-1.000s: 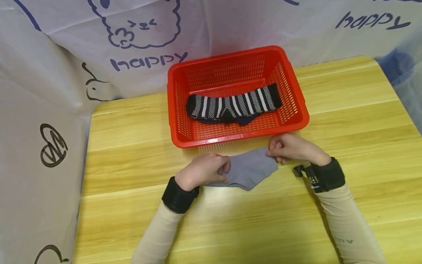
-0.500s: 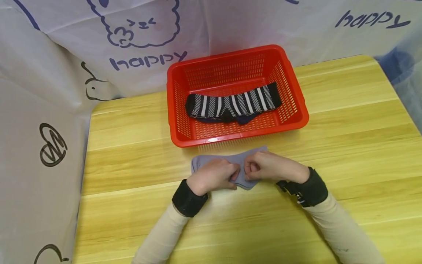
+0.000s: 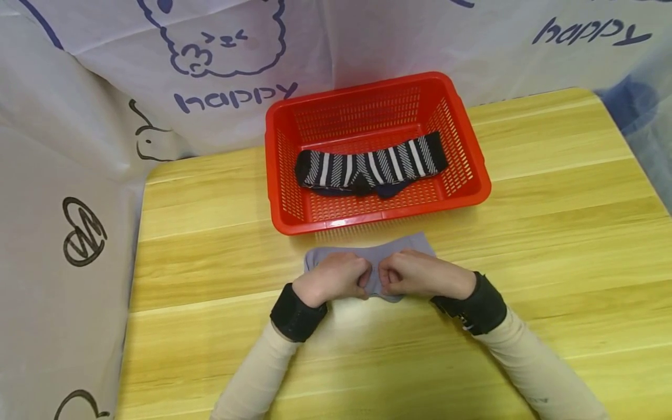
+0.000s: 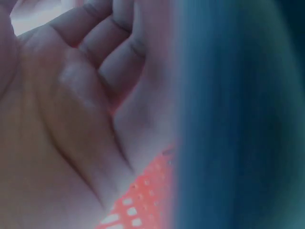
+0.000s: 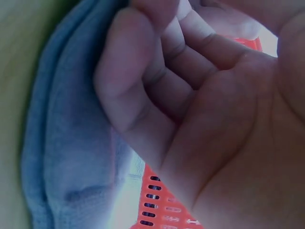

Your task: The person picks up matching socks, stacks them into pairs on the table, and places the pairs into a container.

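Note:
A pair of grey-lilac ankle socks [image 3: 378, 255] lies flat, one on the other, on the wooden table; both layered edges show in the right wrist view [image 5: 76, 124]. Over the middle of the socks, my left hand [image 3: 338, 277] rests with curled fingers, covering part of the toe side. My right hand [image 3: 420, 274] faces it from the cuff side, knuckles close to the left hand's, fingers bent against the fabric. The right wrist view shows its thumb near the index fingertip. I cannot tell whether either hand pinches any cloth, as the fingertips are mostly hidden.
Just behind the socks stands a red plastic basket [image 3: 378, 219] with slotted walls. Inside it lie black-and-white striped socks [image 3: 373, 163] over dark blue ones [image 3: 391, 189]. A white printed cloth [image 3: 394, 46] hangs behind the wooden table [image 3: 551, 233].
My right hand has left the cuff end and moved left to the middle of the socks. My left hand went right, then slightly back left. The socks stay flat; the basket is unmoved.

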Demonstrator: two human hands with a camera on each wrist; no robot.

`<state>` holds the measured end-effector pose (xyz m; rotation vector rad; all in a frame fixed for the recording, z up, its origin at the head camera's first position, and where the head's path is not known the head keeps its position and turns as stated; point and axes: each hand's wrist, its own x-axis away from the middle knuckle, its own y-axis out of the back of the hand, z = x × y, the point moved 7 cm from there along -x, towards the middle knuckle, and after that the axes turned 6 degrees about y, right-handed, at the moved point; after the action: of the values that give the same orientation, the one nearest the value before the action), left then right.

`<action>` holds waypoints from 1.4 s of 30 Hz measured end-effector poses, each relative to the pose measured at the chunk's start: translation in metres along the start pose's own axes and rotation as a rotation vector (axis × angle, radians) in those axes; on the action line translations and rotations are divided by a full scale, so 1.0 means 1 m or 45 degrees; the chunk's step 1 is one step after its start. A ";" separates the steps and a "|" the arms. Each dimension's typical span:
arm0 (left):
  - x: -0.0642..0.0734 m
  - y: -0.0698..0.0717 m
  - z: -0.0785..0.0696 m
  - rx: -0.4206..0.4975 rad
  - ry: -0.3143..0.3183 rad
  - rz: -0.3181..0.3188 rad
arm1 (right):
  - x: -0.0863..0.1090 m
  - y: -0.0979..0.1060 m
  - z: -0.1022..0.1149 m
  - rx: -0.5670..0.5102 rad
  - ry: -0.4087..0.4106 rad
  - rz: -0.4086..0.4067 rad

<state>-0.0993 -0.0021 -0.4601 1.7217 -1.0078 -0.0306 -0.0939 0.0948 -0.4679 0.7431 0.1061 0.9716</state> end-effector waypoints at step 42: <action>0.005 0.027 0.039 0.002 0.257 -0.202 | 0.002 0.023 0.004 0.330 -0.044 -0.414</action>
<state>-0.1310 -0.0372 -0.4519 1.7637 -0.7220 0.0411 -0.1075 0.1026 -0.4501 0.9468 0.3178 0.6405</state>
